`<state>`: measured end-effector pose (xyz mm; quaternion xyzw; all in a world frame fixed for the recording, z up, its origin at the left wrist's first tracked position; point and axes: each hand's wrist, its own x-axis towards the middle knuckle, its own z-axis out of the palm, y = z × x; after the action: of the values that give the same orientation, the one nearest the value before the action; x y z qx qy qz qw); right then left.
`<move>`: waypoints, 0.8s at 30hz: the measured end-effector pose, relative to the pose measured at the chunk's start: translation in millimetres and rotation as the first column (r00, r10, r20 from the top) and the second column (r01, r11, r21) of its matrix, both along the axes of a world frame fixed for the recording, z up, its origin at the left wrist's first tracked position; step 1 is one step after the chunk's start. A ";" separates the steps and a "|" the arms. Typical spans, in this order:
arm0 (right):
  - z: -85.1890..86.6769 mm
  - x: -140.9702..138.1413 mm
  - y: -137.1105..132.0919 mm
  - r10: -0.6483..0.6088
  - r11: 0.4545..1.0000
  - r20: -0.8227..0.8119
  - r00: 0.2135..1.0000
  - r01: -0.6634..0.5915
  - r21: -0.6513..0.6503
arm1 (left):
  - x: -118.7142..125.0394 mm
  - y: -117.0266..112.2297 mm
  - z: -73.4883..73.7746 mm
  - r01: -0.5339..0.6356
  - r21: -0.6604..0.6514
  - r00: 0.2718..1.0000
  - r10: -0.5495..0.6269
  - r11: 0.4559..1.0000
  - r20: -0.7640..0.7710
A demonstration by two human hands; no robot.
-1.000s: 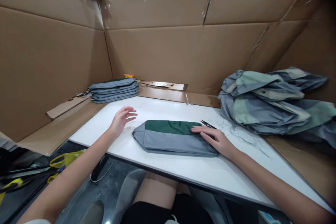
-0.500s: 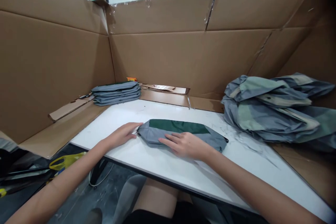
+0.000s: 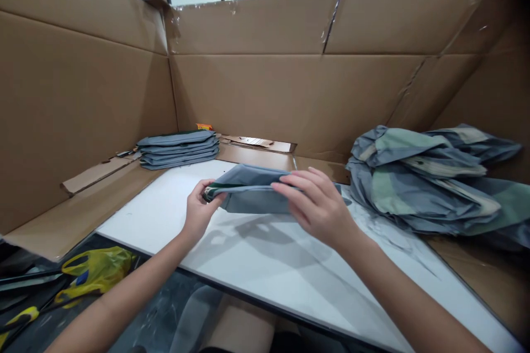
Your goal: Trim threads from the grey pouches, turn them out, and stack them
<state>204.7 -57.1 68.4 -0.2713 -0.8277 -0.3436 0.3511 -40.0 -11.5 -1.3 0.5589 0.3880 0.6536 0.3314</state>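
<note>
The person holds a folded fabric piece [image 3: 252,190] in the air just above the white table [image 3: 265,265], at about its middle, and the piece casts a soft grey shadow on the smooth, matte tabletop. The piece is a flat, elongated bundle of thin, slate-grey woven cloth, with a narrow dark green band showing at its left tip. The left hand [image 3: 199,212] pinches that left tip between thumb and curled fingers. The right hand [image 3: 318,207] closes over the right part, its fingers curved across the top edge; the thumb is hidden under the cloth. Far left on the table's back corner, well apart from the hands, lies a neat stack of folded pieces [image 3: 179,149] in the same grey cloth, flat and layered, with a small orange object [image 3: 204,127] just behind it. To the right, a loose heap of fabric [image 3: 430,182] in grey and pale green panels lies crumpled, puffy and creased, resting partly on the table and partly on cardboard. Tall brown cardboard walls [image 3: 290,94], plain and stiff with taped seams, enclose the table on three sides, and flat cardboard flaps line its edges. Below the table's left edge sits a crinkled yellow plastic bag [image 3: 95,270].
</note>
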 end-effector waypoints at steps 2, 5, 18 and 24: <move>10.4 -18.6 -8.9 0.064 0.997 0.059 0.996 -0.066 0.044 | 17.0 -9.5 9.0 -0.065 0.005 0.986 0.063 0.998 0.156; 31.3 -50.3 -15.9 0.094 0.995 0.176 0.980 -0.088 -0.042 | 42.7 -24.2 20.8 -0.123 -0.008 0.940 0.119 0.992 0.321; 76.0 -85.3 -6.2 0.143 0.939 0.701 0.699 0.129 -0.320 | 76.1 -57.1 21.1 0.021 -0.061 0.922 0.004 0.998 0.386; 69.7 -83.1 10.4 0.203 0.974 0.512 0.835 -0.121 -0.189 | 72.3 -59.4 27.3 0.103 -0.067 0.879 -0.059 0.992 0.474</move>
<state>121.6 -46.7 138.1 -0.1210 -0.9354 -0.3109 0.1169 32.2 -71.0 26.0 0.3837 0.3015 0.7370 0.4676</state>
